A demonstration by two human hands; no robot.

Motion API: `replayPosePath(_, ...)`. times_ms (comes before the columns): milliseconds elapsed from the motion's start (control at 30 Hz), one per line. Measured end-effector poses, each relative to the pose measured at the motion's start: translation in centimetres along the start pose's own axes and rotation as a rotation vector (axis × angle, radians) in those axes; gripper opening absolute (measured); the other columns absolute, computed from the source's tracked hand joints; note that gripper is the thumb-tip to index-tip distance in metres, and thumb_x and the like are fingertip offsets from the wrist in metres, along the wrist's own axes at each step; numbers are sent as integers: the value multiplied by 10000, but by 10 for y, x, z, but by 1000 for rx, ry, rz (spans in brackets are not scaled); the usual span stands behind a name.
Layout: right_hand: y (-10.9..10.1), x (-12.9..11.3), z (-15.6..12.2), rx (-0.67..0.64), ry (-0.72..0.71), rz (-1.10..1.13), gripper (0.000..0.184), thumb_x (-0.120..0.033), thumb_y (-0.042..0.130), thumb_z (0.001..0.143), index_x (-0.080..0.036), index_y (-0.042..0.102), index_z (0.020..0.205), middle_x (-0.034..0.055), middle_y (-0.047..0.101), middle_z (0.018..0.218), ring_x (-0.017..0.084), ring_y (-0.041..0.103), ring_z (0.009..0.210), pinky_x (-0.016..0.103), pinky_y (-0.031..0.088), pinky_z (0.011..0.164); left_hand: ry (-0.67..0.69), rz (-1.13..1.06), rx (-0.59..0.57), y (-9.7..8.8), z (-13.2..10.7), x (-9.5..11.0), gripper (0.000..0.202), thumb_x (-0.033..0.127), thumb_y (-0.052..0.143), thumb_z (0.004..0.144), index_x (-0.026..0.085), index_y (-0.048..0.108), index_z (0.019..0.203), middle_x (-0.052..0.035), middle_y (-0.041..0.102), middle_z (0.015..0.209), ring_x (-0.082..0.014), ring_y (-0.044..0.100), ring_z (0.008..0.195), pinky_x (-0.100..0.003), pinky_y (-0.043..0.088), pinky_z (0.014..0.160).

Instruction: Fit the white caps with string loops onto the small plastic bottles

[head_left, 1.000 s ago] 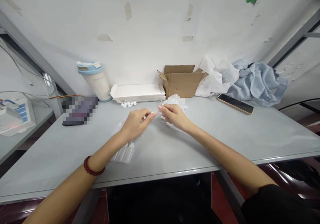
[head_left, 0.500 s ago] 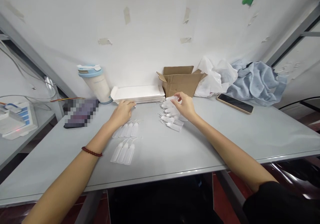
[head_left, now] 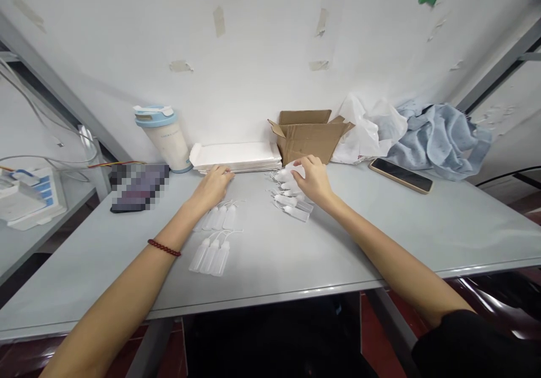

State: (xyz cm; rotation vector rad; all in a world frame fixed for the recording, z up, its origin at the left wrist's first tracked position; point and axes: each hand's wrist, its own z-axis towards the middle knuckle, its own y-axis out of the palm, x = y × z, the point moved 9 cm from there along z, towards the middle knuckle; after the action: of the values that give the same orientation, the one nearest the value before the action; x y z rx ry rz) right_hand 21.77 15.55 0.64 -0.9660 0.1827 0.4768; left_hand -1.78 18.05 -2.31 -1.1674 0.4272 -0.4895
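My left hand point(head_left: 212, 185) reaches to the edge of the flat white stack point(head_left: 235, 156), its fingers curled over small white caps there; what the fingers hold is hidden. My right hand point(head_left: 313, 177) rests on a pile of small clear squeeze bottles point(head_left: 291, 199), fingers bent over the top ones. Two rows of small capped bottles lie on the grey table point(head_left: 296, 248): a far row point(head_left: 220, 217) just under my left wrist and a near row point(head_left: 210, 256) of three.
An open cardboard box point(head_left: 307, 135) stands at the wall, with a white bag point(head_left: 367, 127) and blue cloth point(head_left: 439, 138) to its right. A phone point(head_left: 400, 175) lies at right. A blue-lidded cup point(head_left: 163, 137) and a blurred dark object point(head_left: 138, 187) sit at left.
A second ago both hands met over the middle, pinching a small piece. They have since parted: the left went to the white stack, the right to the bottle pile.
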Motion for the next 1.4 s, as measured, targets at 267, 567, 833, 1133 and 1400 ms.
replayPosePath(267, 4, 4, 1, -58, 44, 13, 123, -212, 541, 828, -158, 598, 923, 121, 644, 1016, 265, 551, 926, 394, 393, 813, -4, 61, -73, 0, -1, 4, 470, -59, 390, 706, 114, 669, 1043, -138, 622, 1135, -289, 494, 1075, -416, 447, 896)
replayPosePath(567, -9, -17, -5, 18, -38, 89, 135, -258, 495, 858, -179, 587, 917, 116, 631, 1001, 273, 526, 974, 402, 378, 829, -23, 64, -87, 4, 0, 1, 499, -55, 406, 692, 150, 660, 1069, -119, 603, 1164, -271, 487, 1075, -400, 430, 899)
replayPosePath(833, 8, -112, -59, -254, -494, 268, 184, -230, 427, 912, -154, 568, 1003, 116, 637, 940, 224, 544, 887, 361, 385, 790, -32, 4, -41, 3, 0, 0, 450, -12, 398, 753, 161, 668, 1069, -132, 601, 1078, -286, 475, 1064, -422, 426, 893)
replayPosePath(1133, 24, -179, -130, -615, -804, 268, 448, -453, 414, 944, -160, 530, 1262, 99, 577, 1009, 183, 500, 853, 314, 401, 810, -18, 14, -38, 3, 1, 3, 478, -21, 378, 758, 164, 666, 1092, -132, 595, 1134, -285, 456, 1062, -413, 426, 896)
replayPosePath(1400, 32, -185, -141, -633, -839, 199, 524, -556, 395, 914, -205, 523, 1281, 89, 524, 993, 176, 440, 808, 314, 394, 771, -36, -53, -37, 0, 3, 9, 454, 28, 401, 779, 174, 674, 1111, -125, 623, 1070, -285, 471, 1021, -421, 428, 873)
